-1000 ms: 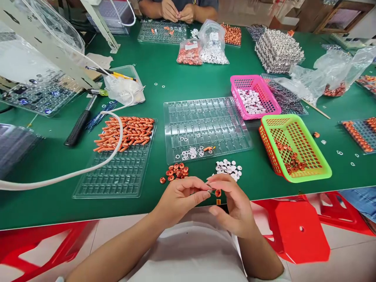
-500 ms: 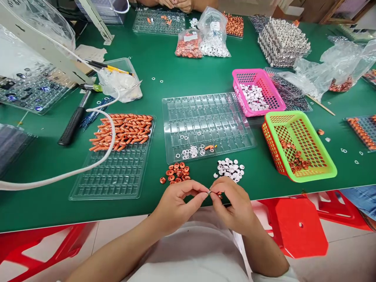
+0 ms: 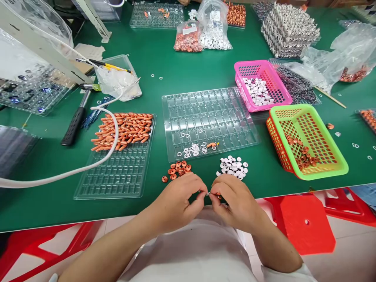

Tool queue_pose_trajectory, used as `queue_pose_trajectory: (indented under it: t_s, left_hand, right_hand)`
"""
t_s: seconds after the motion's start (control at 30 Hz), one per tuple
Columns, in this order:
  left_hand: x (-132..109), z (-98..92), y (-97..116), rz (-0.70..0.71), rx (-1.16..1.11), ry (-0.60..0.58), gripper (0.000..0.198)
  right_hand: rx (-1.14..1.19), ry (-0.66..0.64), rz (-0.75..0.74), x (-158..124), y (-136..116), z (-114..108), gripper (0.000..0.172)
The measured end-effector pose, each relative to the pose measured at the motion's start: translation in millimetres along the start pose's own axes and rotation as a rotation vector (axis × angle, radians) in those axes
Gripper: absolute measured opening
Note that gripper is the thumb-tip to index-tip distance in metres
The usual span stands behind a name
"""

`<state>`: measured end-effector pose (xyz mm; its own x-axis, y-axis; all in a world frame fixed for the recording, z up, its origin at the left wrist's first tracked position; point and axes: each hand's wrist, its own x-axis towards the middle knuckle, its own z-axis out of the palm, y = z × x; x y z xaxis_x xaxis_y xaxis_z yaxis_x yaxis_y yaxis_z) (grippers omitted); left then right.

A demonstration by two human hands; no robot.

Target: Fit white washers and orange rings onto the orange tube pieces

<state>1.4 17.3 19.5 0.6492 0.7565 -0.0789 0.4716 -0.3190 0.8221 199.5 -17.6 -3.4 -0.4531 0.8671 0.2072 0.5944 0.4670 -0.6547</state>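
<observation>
My left hand point(image 3: 182, 201) and my right hand point(image 3: 237, 203) meet fingertip to fingertip above the table's front edge. Both are closed in a pinch. Between the tips shows a tiny pale, shiny bit point(image 3: 208, 193), too small to name. A small copper-orange piece point(image 3: 218, 196) peeks out from the fingers of my right hand, mostly covered. Just beyond my left hand lies a pile of copper-orange round caps point(image 3: 178, 168). White discs with some dark edges point(image 3: 233, 167) are heaped beyond my right hand.
A clear compartment tray point(image 3: 205, 117) carries white rings and an orange piece. To the left, another tray point(image 3: 110, 176) bears rows of copper-orange parts, crossed by a white cable point(image 3: 73, 175). A hammer point(image 3: 75, 121) lies farther left. Pink point(image 3: 252, 107) and green point(image 3: 323, 174) baskets stand right.
The view has shifted slightly, with the far side of the table moving up the picture. My hands stay together, and the left fingers are curled more tightly at the pinch.
</observation>
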Motion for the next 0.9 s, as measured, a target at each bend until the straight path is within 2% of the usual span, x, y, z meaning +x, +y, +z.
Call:
queue_pose_trajectory:
  t_s: [0.37, 0.6, 0.77, 0.9]
  left_hand:
    - [1, -3.8, -2, 0.005, 0.066, -0.08, 0.017]
    - [2, -6.7, 2, 0.018, -0.009, -0.127, 0.016]
    - [3, -7.5, 4, -0.029, -0.084, -0.129, 0.014]
    - [3, -4.9, 5, -0.103, -0.146, -0.142, 0.014]
  right_hand:
    - [0.057, -0.008, 0.012, -1, 2, 2, 0.008]
    - [0.189, 0.002, 0.007, -5, 5, 6, 0.011]
    - [0.255, 0.039, -0.016, -8, 8, 11, 0.014]
    - [0.332, 0.133, -0.079, -8, 10, 17, 0.02]
